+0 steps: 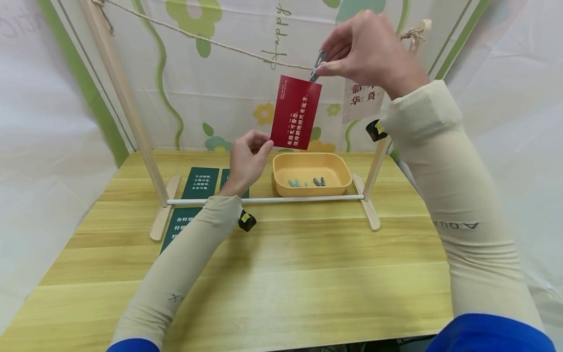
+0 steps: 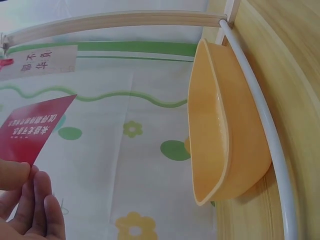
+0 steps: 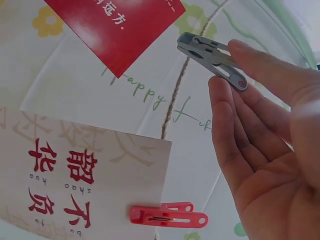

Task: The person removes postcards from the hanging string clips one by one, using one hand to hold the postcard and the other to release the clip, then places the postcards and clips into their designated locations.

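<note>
At left, the lower left corner of a red card (image 1: 295,115) is pinched between thumb and fingers of the left hand (image 1: 246,164); the card is held upright, slightly tilted, near a rope (image 1: 193,35). The card should be light and fairly stiff, though easily creased; it is best taken by its edges or corners, so that the printed face is not smudged. To the right, a gray clothespin (image 3: 210,52) is held near the card's top edge by the right hand (image 1: 374,51), its handles pinched between thumb and fingers. It should prove light and springy, best controlled at the handles; whether card or rope is caught in its tips cannot be told.

Materials, in the same order: the frame (image 1: 126,102) is made of straight, pale wood; the rope is twisted and fibrous. Flat green cards (image 1: 200,182) with white print are laid on the wood-grained tabletop (image 1: 308,283). Small clothespins (image 1: 318,182) are contained in a yellow tray (image 1: 312,192), round-cornered and apparently plastic. A pale card (image 3: 125,165) with red lettering is gripped by a red clothespin (image 3: 165,217).
</note>
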The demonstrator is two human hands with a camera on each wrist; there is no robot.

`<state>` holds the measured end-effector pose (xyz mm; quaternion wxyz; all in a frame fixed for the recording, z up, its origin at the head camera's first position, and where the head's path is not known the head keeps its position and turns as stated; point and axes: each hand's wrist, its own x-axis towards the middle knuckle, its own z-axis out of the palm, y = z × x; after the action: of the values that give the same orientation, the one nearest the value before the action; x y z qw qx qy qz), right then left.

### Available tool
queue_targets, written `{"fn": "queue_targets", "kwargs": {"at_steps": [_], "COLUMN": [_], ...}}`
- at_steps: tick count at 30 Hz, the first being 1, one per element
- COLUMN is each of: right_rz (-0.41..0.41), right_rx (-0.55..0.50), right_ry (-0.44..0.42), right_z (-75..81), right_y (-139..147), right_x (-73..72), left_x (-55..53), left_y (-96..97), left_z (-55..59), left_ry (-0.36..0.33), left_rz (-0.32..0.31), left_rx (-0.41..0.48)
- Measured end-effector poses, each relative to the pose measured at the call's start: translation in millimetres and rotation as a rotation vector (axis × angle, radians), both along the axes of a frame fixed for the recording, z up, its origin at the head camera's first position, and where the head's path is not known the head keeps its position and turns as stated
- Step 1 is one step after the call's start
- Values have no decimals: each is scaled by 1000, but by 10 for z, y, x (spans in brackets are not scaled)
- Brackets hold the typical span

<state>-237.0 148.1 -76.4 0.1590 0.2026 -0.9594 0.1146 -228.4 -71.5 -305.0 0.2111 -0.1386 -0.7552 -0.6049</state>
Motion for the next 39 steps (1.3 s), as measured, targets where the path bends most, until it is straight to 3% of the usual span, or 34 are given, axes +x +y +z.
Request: {"fn": "queue_targets", "kwargs": {"at_steps": [15,21,39], "right_rz": [16,17,20], "right_rx": [-15,20,0], "right_ry": [-21,-16,-134], "right_z": [-200,-274,-613], "right_y": [54,52,65], "right_x": [-30,-16,-94], "left_x": [58,91,168], "left_y": [-76,-112,-226], "left_z": [-51,-61,-98], "left_ry": [-34,-79,-199], "left_rz": [4,9,-11], "left_rx": [35,52,106]}}
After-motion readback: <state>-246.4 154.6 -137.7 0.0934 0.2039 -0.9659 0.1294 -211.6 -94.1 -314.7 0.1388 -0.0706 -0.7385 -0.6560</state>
